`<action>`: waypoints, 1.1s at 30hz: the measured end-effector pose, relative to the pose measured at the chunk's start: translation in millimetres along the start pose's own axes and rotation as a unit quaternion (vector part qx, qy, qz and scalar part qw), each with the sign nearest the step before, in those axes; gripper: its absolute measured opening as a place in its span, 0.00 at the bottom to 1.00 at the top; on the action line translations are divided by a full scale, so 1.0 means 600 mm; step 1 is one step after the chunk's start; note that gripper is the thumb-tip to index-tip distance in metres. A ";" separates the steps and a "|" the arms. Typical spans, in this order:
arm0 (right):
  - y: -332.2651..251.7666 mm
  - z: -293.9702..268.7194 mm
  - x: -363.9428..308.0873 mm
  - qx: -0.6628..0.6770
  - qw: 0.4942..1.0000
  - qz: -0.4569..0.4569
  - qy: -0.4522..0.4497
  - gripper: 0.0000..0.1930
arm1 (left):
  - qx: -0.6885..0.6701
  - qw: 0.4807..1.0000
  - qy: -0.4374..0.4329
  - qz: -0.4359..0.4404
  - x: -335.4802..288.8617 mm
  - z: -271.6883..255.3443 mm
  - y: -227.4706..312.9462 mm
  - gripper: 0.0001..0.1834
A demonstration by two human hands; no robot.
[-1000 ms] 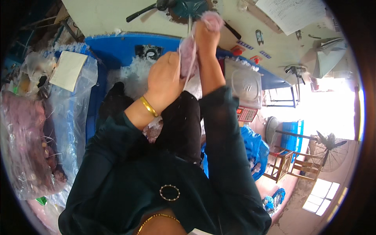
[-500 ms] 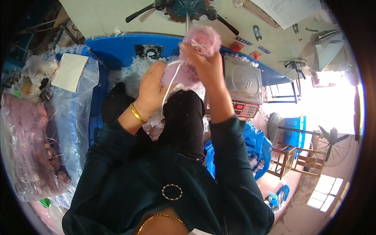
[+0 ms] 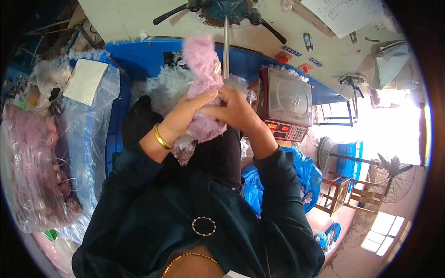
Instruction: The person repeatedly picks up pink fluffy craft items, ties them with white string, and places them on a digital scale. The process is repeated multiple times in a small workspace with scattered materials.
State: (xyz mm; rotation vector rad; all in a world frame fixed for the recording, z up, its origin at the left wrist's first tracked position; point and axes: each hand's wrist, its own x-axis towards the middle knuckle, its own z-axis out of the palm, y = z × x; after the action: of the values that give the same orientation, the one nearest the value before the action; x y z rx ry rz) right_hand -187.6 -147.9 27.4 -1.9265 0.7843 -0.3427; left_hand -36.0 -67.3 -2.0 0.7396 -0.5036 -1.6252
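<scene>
A fuzzy pink plush piece (image 3: 201, 65), long and narrow at its waist, is gripped between both hands above my lap. My left hand (image 3: 185, 116) is closed round its lower part from the left, thumb on top. From the right, my right hand (image 3: 235, 112) presses its fingers into the same part, close to the left thumb. The plush's upper end stands up loose and slightly blurred. Just right of it, a bare metal tube (image 3: 226, 46) comes down from a green machine (image 3: 225, 10) with black handles. White fluff (image 3: 169, 88) lies behind the hands.
A scale (image 3: 288, 99) with a lit red display stands to the right, above a blue bag (image 3: 303, 169). Clear bags of pink plush pieces (image 3: 32, 162) lie at left beside a paper pad (image 3: 85, 81). Snips (image 3: 308, 41) lie on the machine's table.
The plush has come away from the tube's end and down toward me, leaving the tube bare. My right hand has lowered to meet the left. The white cord seen before is hidden.
</scene>
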 end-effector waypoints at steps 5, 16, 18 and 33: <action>-0.061 -0.025 -0.041 -0.164 0.976 -0.140 -0.030 0.19 | -0.164 0.975 -0.135 -0.066 0.041 -0.001 0.016 0.21; -0.025 -0.078 0.160 -0.313 0.877 -0.209 0.298 0.14 | 0.292 0.923 0.116 0.223 0.045 0.051 0.013 0.15; -0.028 -0.082 0.149 -0.317 0.889 -0.172 0.283 0.14 | 0.430 0.857 0.152 0.240 0.038 0.062 0.024 0.20; -0.068 -0.049 0.083 -0.254 0.918 -0.143 0.268 0.13 | 0.497 0.753 0.047 0.429 0.027 0.025 0.001 0.16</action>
State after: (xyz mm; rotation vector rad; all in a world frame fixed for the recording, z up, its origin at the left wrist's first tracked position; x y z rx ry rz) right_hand -150.7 -188.5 72.3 -2.4876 1.0127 -0.9549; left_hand -47.3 -84.5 6.1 1.1074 -1.4360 -0.3420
